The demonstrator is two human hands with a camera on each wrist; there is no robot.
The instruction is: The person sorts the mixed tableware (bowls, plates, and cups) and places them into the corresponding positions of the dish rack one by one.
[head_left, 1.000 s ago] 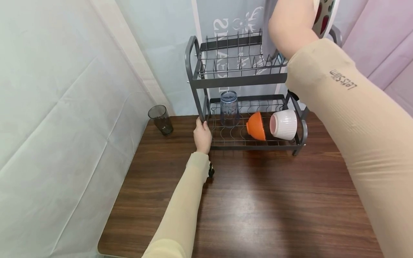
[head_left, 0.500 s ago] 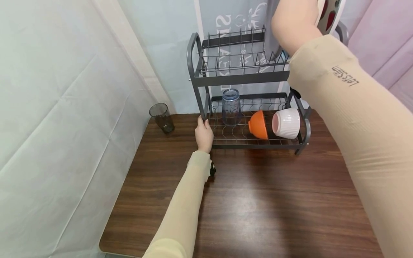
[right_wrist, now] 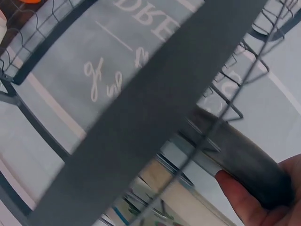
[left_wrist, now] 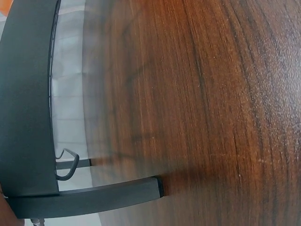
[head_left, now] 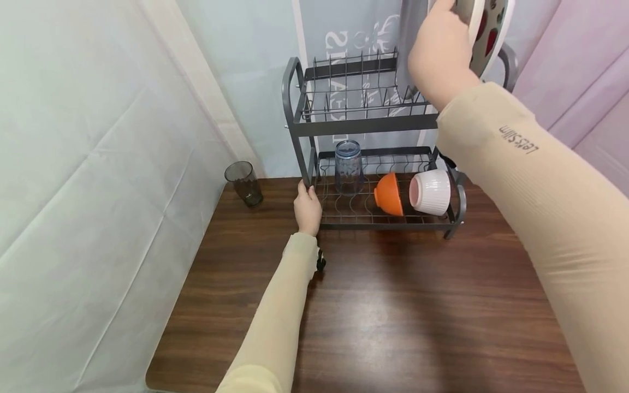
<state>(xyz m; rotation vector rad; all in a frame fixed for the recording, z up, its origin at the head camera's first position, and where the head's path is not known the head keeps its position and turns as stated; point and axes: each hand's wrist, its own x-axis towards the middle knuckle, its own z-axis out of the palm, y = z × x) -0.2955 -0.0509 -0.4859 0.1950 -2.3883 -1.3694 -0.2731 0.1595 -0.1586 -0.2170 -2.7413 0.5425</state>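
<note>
A dark grey two-tier dish rack (head_left: pixel 363 129) stands on the brown table. My left hand (head_left: pixel 308 212) grips its left post near the lower tier. Up at the right side of the upper tier, my right hand (head_left: pixel 439 60) holds a grey plate (head_left: pixel 409 46) that stands on edge. In the right wrist view the thumb (right_wrist: pixel 237 193) presses against the grey plate's side, low among the wires. Patterned white plates (head_left: pixel 491 38) stand upright just right of that hand. The left wrist view shows mostly the rack's front bar (left_wrist: pixel 28 103) and one foot.
The lower tier holds an upturned blue glass (head_left: pixel 349 169), an orange bowl (head_left: pixel 389 195) and a white ribbed bowl (head_left: pixel 432 192) tipped on its side. A dark tumbler (head_left: pixel 244 184) stands left of the rack. Curtains hang close behind and at the left of the table (head_left: pixel 373 327).
My right hand has shifted slightly left and toward me, uncovering more of the patterned plates. My left hand keeps its grip on the rack. The head view has tilted a little.
</note>
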